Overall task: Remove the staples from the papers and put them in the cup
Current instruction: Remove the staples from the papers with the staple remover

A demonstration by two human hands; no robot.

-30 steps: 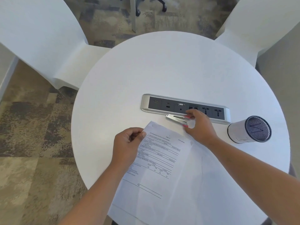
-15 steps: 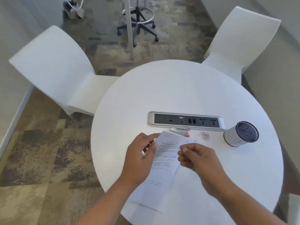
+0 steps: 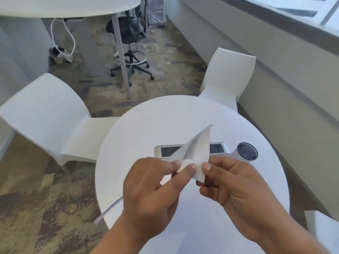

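A round white bench point(image 3: 146, 129) fills the middle of the view, and a long grey socket panel point(image 3: 168, 151) is set into its top. Mottled brown and grey carpet point(image 3: 36, 198) spreads around it. Far to the left of the panel a white moulded chair point(image 3: 45, 114) is drawn up to the bench, and a second white moulded chair point(image 3: 227, 76) stands beyond the panel to the right. Well beyond the panel is the edge of another white bench top point(image 3: 64, 4), with a black swivel stool on castors point(image 3: 128, 33) under it and a white cable point(image 3: 70, 39) hanging down.

On the near side of the panel both hands are raised off the bench. The left hand point(image 3: 152, 195) has its thumb and forefinger closed in a pinch on the near corner of the stapled white printed papers point(image 3: 200, 149), its other fingers curled below. The right hand point(image 3: 236, 186) presses its thumb on the same corner from the right, its fingers curled under the sheets. The papers are lifted clear of the bench and rise to a point above the panel, hiding its middle; their far end trails down past the left wrist, to the near left of the panel.

A small white cylindrical cup point(image 3: 246, 152) sits just beside the panel's right end, its dark round face turned up towards the camera, near the right hand but not touching it.
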